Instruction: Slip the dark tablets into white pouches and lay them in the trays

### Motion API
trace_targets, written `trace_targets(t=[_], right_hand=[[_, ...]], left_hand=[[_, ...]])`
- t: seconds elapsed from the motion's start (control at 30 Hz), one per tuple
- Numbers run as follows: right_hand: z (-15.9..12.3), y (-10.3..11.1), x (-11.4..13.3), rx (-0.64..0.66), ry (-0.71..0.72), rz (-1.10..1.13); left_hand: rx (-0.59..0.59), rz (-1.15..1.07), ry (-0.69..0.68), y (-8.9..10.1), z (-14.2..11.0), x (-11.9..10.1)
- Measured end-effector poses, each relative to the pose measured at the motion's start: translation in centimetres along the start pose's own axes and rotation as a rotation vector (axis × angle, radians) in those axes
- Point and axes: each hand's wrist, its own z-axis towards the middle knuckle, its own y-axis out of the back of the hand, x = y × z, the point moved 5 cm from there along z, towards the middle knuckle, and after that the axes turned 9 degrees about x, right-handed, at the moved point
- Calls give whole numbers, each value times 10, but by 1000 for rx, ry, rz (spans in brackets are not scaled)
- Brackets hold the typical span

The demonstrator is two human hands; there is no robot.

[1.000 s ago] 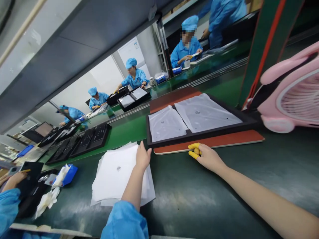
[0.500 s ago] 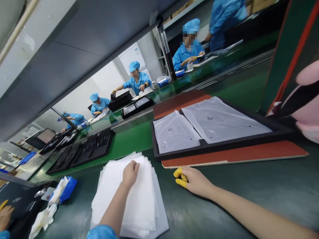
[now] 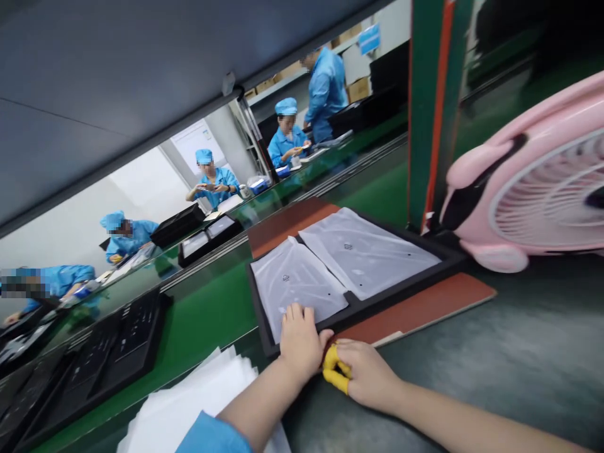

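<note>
Left hand (image 3: 302, 345), thumb apart, over tray's (image 3: 380, 300) near edge; light pressure should suit bag (image 3: 302, 277). Right hand (image 3: 370, 374) curled beside, grip unclear.

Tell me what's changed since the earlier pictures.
The left hand has come off the white sheets, moving rightward and forward to the near edge of the black tray. The right hand, apart from it before, is now beside it. Both pale packets stay in the tray.

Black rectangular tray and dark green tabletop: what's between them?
A flat reddish-brown board lies under the tray, above the tabletop, in the head view.
</note>
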Motion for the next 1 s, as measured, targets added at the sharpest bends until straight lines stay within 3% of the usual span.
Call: trace_targets(t=[0.1, 0.4, 0.63, 0.77, 0.87, 0.93, 1.0], right_hand=[[1, 0, 2, 32, -29, -21], [1, 1, 4, 115, -55, -53], [3, -1, 3, 119, -38, -66], [2, 0, 2, 106, -33, -76], [-2, 2, 2, 66, 2, -22], [-4, 3, 0, 33, 34, 41], [-5, 3, -2, 23, 59, 101]], left_hand=[[4, 20, 48, -11, 31, -3], [-118, 83, 279, -26, 138, 55], [-142, 43, 327, -27, 182, 73], [-139, 12, 344, -29, 190, 73], [-133, 8, 336, -26, 182, 83], [-132, 16, 412, -18, 163, 114], [-142, 28, 591, -2, 124, 164]])
